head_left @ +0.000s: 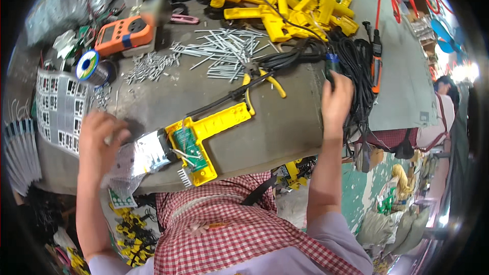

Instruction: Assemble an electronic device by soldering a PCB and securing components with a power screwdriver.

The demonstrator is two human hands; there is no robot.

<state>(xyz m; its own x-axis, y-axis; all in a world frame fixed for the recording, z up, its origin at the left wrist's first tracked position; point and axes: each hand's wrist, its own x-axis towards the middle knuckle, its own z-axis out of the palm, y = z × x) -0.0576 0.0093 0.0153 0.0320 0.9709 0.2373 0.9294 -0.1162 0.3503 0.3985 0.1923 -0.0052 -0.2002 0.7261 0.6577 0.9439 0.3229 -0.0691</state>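
Checked cloth in red and white — an apron [219, 224] on the person wearing the rig — lies nearest the camera as I watch from afar over a grey bench [275, 137]. At right, the person's right hand [337, 99] has its fingers closed around a dark tool [332, 66] with a blue band, just beside a bundle of black cords [356, 53]. At left, the left hand [102, 135] hangs with fingers half curled near a clear bag [121, 165]; I cannot tell whether they pinch anything.

Between the hands, close to the bench's near edge, a yellow shell [224, 120] lies open side up, with a green board [189, 145] in its broad end and a dark cable [216, 103] along its far side. A silver packet [150, 153] sits just left of the shell. Beyond it I see pliers [277, 86] with yellow handles spread, loose metal rods [229, 53] and a scatter of screws [153, 66].

Farther left are an orange meter [114, 38], a solder reel [87, 65] and a label sheet [61, 107]. More yellow shells [280, 15] are heaped at the far side — and an orange driver [376, 69] hangs on a red coiled cord [395, 2] at right.
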